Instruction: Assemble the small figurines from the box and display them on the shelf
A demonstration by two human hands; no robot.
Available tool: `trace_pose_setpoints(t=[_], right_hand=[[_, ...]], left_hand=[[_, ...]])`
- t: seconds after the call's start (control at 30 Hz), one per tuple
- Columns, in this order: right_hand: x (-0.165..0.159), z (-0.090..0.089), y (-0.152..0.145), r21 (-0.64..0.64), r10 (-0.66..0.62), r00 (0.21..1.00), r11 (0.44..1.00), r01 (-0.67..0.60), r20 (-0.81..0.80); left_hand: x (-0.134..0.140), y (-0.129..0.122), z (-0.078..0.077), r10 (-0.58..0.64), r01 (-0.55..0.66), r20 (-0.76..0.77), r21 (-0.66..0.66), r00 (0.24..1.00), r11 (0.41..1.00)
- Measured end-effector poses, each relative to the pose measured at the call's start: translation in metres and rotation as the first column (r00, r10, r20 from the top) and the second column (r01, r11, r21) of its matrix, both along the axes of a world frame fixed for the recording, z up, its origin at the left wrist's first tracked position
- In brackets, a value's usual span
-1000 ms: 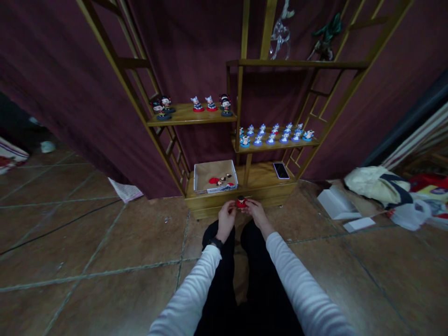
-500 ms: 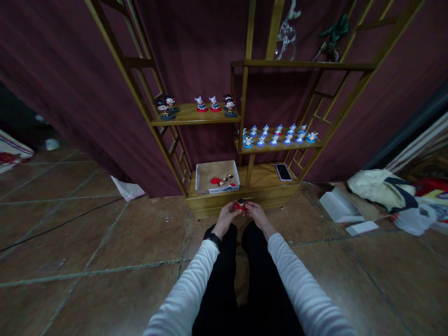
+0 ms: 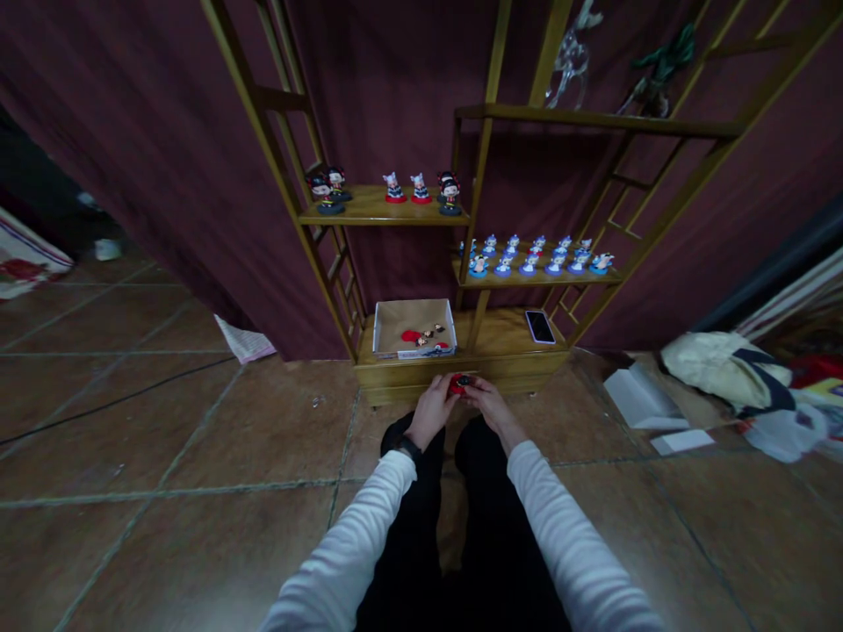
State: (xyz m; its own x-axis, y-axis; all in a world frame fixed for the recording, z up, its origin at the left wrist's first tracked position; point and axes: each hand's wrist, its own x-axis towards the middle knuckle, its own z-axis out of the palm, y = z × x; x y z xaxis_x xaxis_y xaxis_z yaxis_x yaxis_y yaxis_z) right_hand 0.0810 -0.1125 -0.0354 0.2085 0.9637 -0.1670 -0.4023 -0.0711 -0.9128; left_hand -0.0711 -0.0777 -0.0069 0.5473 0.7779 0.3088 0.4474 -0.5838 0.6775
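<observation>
Between my hands, in front of the shelf's low drawer base, is a small red figurine with a black top (image 3: 460, 384). My left hand (image 3: 433, 409) grips its left side, and my right hand (image 3: 486, 404) pinches it from the right; some fingertips are hidden behind it. Just beyond my hands, an open cardboard box (image 3: 414, 311) rests on the bottom board, with several small red and black figurine pieces (image 3: 421, 339) inside. Black-haired figurines (image 3: 329, 193) and two grey-white ones on red bases (image 3: 407, 188) stand on the left shelf.
Several blue-white figurines (image 3: 529, 264) line the middle right shelf. A phone (image 3: 540, 327) lies on the bottom board. Higher up are a clear deer-like ornament (image 3: 572, 66) and a green figure (image 3: 665, 66). A white box (image 3: 645, 397) and bags (image 3: 724, 369) lie on the floor at right.
The figurine has been turned in my hands, so its black top now faces up and its front no longer shows. Both hands still hold it. The view has shifted slightly.
</observation>
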Motion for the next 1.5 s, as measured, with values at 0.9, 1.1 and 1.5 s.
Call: trace_pose_setpoints(t=[0.9, 1.1, 1.5], right_hand=[[-0.009, 0.013, -0.005, -0.053, -0.031, 0.998, 0.998, 0.034, 0.056], [-0.009, 0.013, -0.006, -0.043, -0.034, 0.997, 0.998, 0.038, 0.075], [-0.014, 0.019, -0.005, 0.029, 0.014, 0.999, 0.999, -0.013, -0.033]], left_hand=[[-0.004, -0.004, 0.007, -0.041, 0.060, -0.130, 0.146, 0.991, 0.988], [-0.002, -0.001, 0.009, -0.050, 0.053, -0.053, 0.050, 0.997, 0.997], [0.009, 0.019, -0.013, 0.165, 0.190, 0.536, -0.544, 0.828, 0.817]])
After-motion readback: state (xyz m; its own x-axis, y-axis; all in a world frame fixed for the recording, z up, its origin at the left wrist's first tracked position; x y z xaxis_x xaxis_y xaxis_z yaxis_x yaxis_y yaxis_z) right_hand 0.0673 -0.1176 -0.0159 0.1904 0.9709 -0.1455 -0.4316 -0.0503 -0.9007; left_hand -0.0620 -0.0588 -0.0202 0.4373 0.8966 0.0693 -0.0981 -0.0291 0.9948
